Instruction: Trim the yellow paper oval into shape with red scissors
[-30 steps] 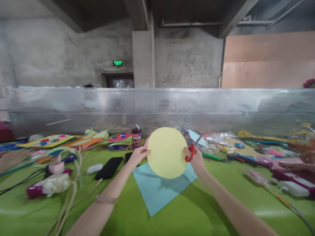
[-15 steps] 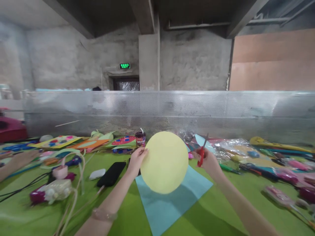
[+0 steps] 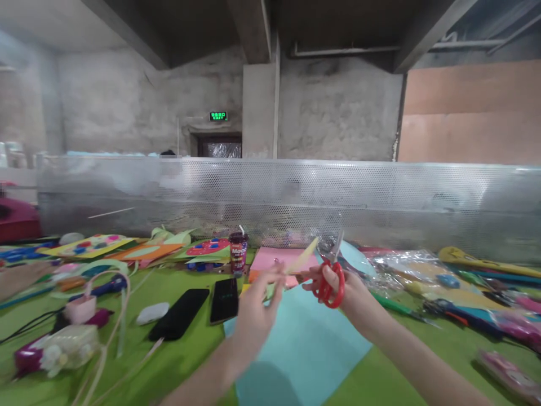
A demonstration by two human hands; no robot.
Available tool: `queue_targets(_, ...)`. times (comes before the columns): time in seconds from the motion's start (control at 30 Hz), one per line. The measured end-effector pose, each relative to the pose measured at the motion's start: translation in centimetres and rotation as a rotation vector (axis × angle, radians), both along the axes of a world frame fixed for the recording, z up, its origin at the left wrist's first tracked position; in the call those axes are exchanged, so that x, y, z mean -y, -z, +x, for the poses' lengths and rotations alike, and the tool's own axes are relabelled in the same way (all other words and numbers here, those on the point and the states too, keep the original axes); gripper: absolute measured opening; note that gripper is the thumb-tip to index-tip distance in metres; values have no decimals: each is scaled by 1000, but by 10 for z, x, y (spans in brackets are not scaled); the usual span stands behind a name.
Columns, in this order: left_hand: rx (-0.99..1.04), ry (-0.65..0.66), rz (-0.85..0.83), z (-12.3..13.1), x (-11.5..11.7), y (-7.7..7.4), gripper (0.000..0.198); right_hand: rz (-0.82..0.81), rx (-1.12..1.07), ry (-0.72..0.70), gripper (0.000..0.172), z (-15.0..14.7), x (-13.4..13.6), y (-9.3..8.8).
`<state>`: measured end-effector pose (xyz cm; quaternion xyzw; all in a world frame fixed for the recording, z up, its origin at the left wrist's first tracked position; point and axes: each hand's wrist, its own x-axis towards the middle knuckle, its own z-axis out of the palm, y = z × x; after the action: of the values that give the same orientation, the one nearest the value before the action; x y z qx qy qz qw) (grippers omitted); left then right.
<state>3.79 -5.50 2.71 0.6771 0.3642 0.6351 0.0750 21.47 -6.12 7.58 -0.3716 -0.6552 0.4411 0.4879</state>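
My left hand [image 3: 258,307] pinches a pale yellow paper disc [image 3: 305,257], which is turned nearly edge-on so that only a thin slanted sliver shows. My right hand [image 3: 353,290] is closed round red-handled scissors [image 3: 332,286], their metal blades pointing up. The right fingertips are close to the disc's lower edge; whether they touch it I cannot tell. Under both hands a light blue paper sheet [image 3: 310,349] lies on the green tabletop [image 3: 190,366]. Behind the disc lies a pink paper sheet [image 3: 270,258].
Left of the blue sheet lie two black phones [image 3: 180,314] and a white case [image 3: 153,313]. A purple drink cup [image 3: 238,254] with a straw stands behind them. Clear plastic packaging [image 3: 401,265] and pens lie at right. Another person's hand [image 3: 23,279] is at far left.
The yellow disc has gone from facing me to nearly edge-on. My left hand has moved right and my right hand slightly left, bringing them close together. The scissors have turned, showing their handle loops.
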Motion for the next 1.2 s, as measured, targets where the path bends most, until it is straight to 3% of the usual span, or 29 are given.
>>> queue_targets(0.13, -378, 106, 146, 31, 14, 15, 24, 44, 67, 67, 36, -13, 2, 1)
queue_targets(0.2, -435, 99, 162, 33, 15, 17, 28, 80, 71, 125, 36, -9, -2, 2)
queue_targets(0.27, -443, 183, 145, 28, 11, 12, 45, 115, 110, 139, 35, -1, -8, 1)
queue_targets(0.37, -163, 180, -15, 12, -7, 1, 47, 110, 210, 54, 33, 17, -18, -6)
queue_targets(0.43, 100, 180, -250, 1, -24, -4, 60, 99, 261, -23, 32, 29, -22, -13)
queue_targets(0.47, 173, 269, -405, -3, -32, -5, 65, 89, 282, -56, 33, 34, -23, -17)
queue_targets(0.53, 180, 581, -725, -10, -46, -4, 60, 73, 294, -81, 34, 41, -25, -22)
queue_targets(0.57, 173, 670, -810, -12, -51, -3, 55, 68, 293, -76, 35, 43, -26, -24)
queue_targets(0.63, 159, 738, -782, -15, -55, 1, 43, 66, 292, -48, 35, 46, -30, -24)
queue_targets(0.73, 235, 612, -723, -20, -57, 5, 32, 75, 304, -9, 33, 49, -42, -18)
queue_targets(0.93, 156, 140, -580, -32, -70, 18, 30, 86, 240, 143, 22, 58, -62, 16)
queue_targets(1.1, 285, 167, -564, -35, -77, 36, 32, 29, 173, 270, 22, 62, -55, 54)
queue_targets(1.2, 373, 172, -608, -34, -75, 42, 33, -20, 214, 296, 19, 60, -51, 68)
